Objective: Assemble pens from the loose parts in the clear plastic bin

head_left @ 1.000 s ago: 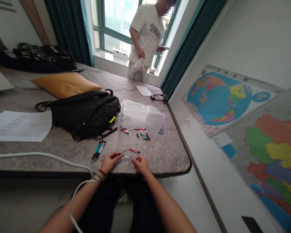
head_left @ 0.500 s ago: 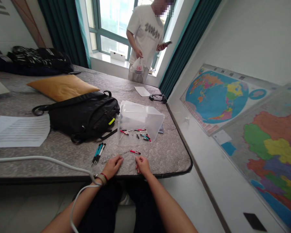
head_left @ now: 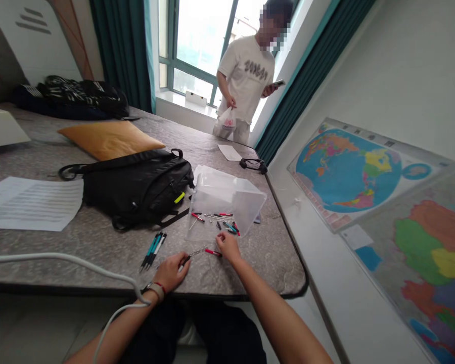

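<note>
Holds a dark pen piece (head_left: pixel 185 261) in the left hand (head_left: pixel 171 273), aimed along its long axis away and rightward past the fingertips. Curls the right hand (head_left: pixel 228 246) narrowly, cannot tell whether around anything, fingertips just beyond a red pen piece (head_left: pixel 213 252) lying crosswise.

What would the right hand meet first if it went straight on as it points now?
Probably the right hand would first meet the near edge of the clear plastic box; depth is unclear.

Left hand (head_left: pixel 171 273) by near edge of mattress (head_left: pixel 265 268), fingers curled; right hand (head_left: pixel 228 246) farther in, fingertips bunched.
</note>
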Available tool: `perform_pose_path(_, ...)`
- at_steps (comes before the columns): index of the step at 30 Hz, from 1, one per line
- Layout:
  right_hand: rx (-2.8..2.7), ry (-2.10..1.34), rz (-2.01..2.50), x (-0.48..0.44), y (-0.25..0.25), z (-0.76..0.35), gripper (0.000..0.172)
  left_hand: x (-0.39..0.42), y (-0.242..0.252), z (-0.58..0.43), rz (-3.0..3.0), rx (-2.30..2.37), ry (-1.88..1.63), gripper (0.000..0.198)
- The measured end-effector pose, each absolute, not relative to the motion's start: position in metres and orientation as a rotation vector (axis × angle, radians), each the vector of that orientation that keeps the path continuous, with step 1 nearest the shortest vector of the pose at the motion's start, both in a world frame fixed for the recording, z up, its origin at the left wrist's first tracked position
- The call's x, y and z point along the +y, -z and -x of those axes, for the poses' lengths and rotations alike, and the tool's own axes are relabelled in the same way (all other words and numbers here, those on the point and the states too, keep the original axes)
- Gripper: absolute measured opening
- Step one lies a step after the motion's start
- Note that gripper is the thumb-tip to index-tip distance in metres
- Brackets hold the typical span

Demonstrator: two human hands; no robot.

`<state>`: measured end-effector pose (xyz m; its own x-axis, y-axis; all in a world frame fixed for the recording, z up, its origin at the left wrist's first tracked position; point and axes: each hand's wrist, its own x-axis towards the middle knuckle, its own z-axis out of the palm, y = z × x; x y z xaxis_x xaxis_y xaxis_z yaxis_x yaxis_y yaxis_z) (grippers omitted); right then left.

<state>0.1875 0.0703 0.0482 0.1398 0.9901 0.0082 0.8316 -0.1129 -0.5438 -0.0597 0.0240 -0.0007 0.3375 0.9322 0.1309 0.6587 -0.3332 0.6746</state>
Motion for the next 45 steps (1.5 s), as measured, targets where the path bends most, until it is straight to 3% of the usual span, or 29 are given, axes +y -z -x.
perform_pose_path(7,-1.980,-0.279,2.324,0.150,-0.049,-0.179,0.020,0.024,0.007,0.060,-2.103,1.403,-0.717,0.024)
perform_pose_path(22,-2.038,-0.234,2.423,0.144,-0.054,-0.187,0.019,0.023,0.008,0.058,-2.048,1.408,-0.782,0.022)
perform_pose_path(35,-2.375,-0.336,2.166,0.149,-0.056,-0.171,0.023,0.023,0.016,0.058,-2.055,1.397,-0.787,0.022)
perform_pose_path(45,-2.100,-0.395,1.968,0.131,-0.054,-0.166,0.016,0.023,0.010,0.058,-2.021,1.401,-0.787,0.022)
